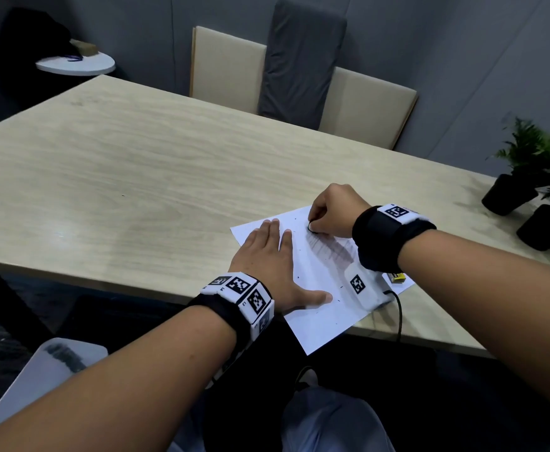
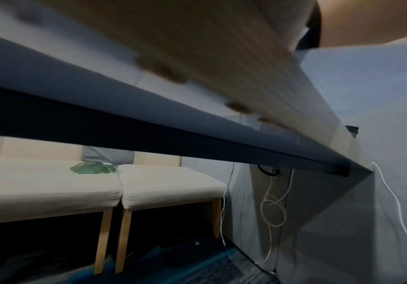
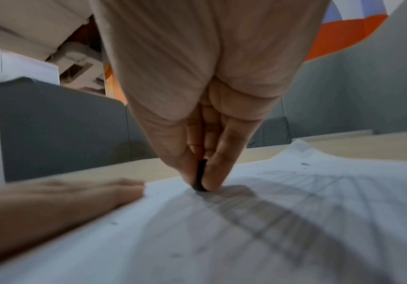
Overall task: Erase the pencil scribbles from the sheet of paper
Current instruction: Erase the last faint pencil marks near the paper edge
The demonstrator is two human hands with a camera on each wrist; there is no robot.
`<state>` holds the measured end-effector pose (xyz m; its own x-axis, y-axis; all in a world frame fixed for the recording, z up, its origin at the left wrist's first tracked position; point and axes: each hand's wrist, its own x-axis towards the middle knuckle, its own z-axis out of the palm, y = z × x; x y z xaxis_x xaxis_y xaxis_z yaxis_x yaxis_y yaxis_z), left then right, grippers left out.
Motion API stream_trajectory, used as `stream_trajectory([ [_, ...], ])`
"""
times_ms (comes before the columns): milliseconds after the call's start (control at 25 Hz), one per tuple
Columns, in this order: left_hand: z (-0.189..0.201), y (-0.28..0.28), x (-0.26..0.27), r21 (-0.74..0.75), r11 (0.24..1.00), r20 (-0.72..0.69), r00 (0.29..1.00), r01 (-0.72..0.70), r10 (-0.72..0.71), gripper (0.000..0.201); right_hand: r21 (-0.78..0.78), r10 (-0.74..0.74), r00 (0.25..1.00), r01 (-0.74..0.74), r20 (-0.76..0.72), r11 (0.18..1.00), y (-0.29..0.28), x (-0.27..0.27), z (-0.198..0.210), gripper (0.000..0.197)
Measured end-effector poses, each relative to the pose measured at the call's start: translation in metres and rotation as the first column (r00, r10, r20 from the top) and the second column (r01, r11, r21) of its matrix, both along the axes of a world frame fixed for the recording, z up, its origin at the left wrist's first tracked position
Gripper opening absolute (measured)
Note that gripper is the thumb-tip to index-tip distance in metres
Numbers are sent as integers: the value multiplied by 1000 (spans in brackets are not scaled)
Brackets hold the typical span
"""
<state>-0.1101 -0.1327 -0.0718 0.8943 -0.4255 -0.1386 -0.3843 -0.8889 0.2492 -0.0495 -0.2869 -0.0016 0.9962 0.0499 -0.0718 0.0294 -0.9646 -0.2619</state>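
Observation:
A white sheet of paper (image 1: pixel 312 308) lies at the near right edge of the wooden table (image 1: pixel 136 164), one corner hanging over the edge. Grey pencil scribbles (image 1: pixel 330 251) run down its middle; they also show as scribbles (image 3: pixel 258 209) in the right wrist view. My right hand (image 1: pixel 332 210) pinches a small black eraser (image 1: pixel 310 227) between thumb and fingers, its tip pressed on the paper at the far end of the scribbles. The same eraser (image 3: pixel 201 176) is seen edge-on. My left hand (image 1: pixel 267 256) lies flat on the paper's left side, fingers straight.
A small yellow box (image 1: pixel 396 277) sits on the paper's right corner, beside a black cable (image 1: pixel 397 308). Two potted plants (image 1: pixel 528 177) stand at the table's right end. Chairs (image 1: pixel 299 76) line the far side. Eraser crumbs dot the sheet.

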Motion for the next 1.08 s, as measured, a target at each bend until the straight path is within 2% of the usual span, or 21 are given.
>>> stream_trajectory([
  [160, -1, 0, 1, -6, 1000, 2, 1000, 3, -3, 133, 20, 122, 985, -120, -121, 993, 7, -11, 2, 4],
  [320, -1, 0, 0, 5, 1000, 0, 1000, 5, -5, 134, -14, 6, 1000, -6, 14, 1000, 2, -5, 0, 8],
  [520, -1, 0, 2, -3, 1000, 6, 1000, 5, -5, 134, 28, 127, 981, -124, -145, 992, 6, -16, 3, 4],
  [680, -1, -1, 1, 9, 1000, 1, 1000, 5, -5, 134, 2, 42, 999, -42, 4, 999, 5, -12, 0, 8],
  [840, -1, 0, 2, 1, 1000, 1, 1000, 3, -3, 134, 13, 147, 969, -147, -198, 989, 6, -23, 9, 5],
  [880, -2, -1, 2, 0, 1000, 7, 1000, 1, -1, 134, 16, 152, 967, -152, -207, 988, 7, -23, 11, 5],
  [1000, -3, -1, 2, 2, 1000, 9, 1000, -4, 4, 134, -14, 114, 993, -115, -41, 993, 9, -14, 8, 8],
  [1080, -2, -1, 1, 6, 1000, 0, 1000, -4, 4, 134, -51, 115, 993, -116, -23, 992, 8, -14, 4, 9],
])
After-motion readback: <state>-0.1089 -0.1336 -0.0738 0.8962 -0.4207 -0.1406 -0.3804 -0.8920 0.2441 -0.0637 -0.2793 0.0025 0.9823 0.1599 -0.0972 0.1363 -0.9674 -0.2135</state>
